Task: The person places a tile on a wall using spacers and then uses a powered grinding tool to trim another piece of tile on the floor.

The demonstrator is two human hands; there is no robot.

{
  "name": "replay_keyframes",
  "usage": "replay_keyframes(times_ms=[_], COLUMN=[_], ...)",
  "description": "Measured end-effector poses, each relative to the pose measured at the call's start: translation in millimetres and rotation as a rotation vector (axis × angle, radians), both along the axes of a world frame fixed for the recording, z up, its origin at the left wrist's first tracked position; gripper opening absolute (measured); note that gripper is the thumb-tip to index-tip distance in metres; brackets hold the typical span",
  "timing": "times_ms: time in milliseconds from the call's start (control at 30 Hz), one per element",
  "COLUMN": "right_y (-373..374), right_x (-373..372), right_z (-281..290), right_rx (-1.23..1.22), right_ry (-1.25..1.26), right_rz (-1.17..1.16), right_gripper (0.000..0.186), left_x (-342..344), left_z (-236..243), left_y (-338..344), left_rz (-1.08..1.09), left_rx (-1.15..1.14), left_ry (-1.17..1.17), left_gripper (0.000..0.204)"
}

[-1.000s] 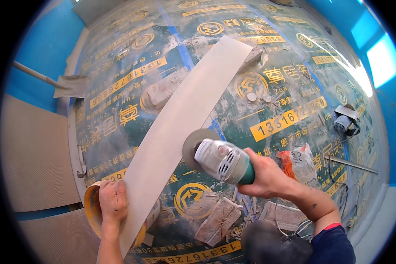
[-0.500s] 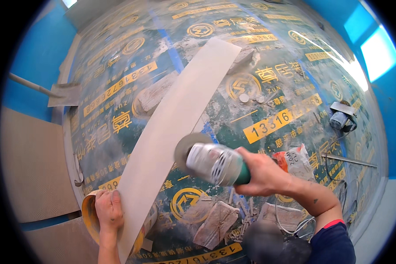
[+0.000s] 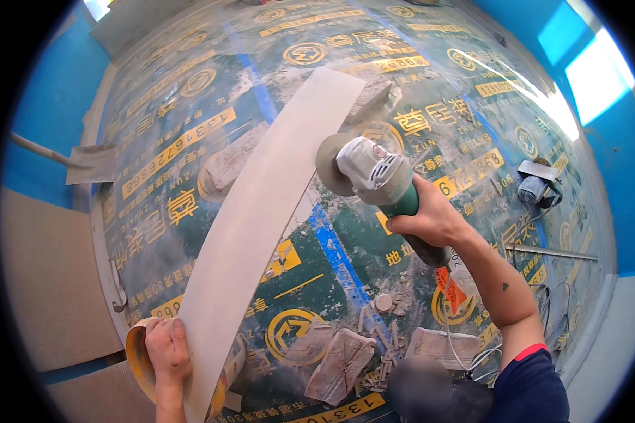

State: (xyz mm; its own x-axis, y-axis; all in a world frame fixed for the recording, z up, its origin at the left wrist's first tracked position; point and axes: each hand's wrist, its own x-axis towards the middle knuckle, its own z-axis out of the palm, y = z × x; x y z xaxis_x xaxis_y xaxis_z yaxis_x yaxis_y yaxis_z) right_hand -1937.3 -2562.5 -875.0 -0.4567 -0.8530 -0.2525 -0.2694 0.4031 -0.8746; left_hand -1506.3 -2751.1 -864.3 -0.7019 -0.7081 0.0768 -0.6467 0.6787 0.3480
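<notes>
My left hand [image 3: 169, 352] grips the near end of a long pale tile strip [image 3: 250, 218], which lies over a yellow-stained bucket [image 3: 137, 356] and slants toward a pale block [image 3: 370, 95] at its far end. My right hand [image 3: 434, 215] is wrapped round the green body of an angle grinder [image 3: 377, 176]. Its cutting disc [image 3: 331, 166] is at the strip's right edge, toward the far end; whether it touches is unclear. A cord hangs down from the grinder's back.
Dusty protective sheeting [image 3: 162, 247] covers the floor. Around lie broken tile pieces [image 3: 339, 366], an orange-and-white bag [image 3: 451, 289], a second power tool [image 3: 536, 183] and a metal bar [image 3: 554, 252]. A shovel [image 3: 92, 163] leans at left. Large tan panels [image 3: 46, 282] stand by the blue wall.
My right hand and the grinder have moved up along the strip's edge, away from me. My left hand stays on the near end. The whole view has shifted slightly.
</notes>
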Motion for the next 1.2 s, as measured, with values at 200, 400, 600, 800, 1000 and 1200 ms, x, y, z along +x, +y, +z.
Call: replay_keyframes(times_ms=[200, 400, 600, 800, 1000, 1200], right_y=[13.8, 8.4, -6.0, -12.0, -2.8, 2.1], right_x=[41.9, 31.3, -9.4, -31.6, 1.6, 20.5], right_z=[-4.3, -3.0, -4.3, -6.9, -5.3, 0.0], right_rx=[-0.006, 0.015, -0.065, -0.033, -0.043, 0.025], right_ry=[0.197, 0.191, 0.124, 0.09, 0.173, 0.215], right_rz=[0.274, 0.265, 0.079, 0.002, 0.16, 0.298], right_gripper=[0.056, 0.057, 0.062, 0.06, 0.062, 0.059], left_x=[3.4, 1.6, -0.5, -6.3, -2.0, -5.2], left_z=[0.7, 1.3, 3.7, 4.1, 4.7, 5.5], left_y=[1.0, 0.6, 2.1, 4.1, 2.3, 2.9], left_rz=[0.025, -0.005, -0.006, -0.007, -0.001, -0.018], left_rx=[0.003, 0.016, -0.003, -0.022, 0.009, -0.001], left_ry=[-0.004, -0.007, -0.021, 0.023, -0.001, 0.033], left_gripper=[0.042, 0.042, 0.04, 0.039, 0.041, 0.041])
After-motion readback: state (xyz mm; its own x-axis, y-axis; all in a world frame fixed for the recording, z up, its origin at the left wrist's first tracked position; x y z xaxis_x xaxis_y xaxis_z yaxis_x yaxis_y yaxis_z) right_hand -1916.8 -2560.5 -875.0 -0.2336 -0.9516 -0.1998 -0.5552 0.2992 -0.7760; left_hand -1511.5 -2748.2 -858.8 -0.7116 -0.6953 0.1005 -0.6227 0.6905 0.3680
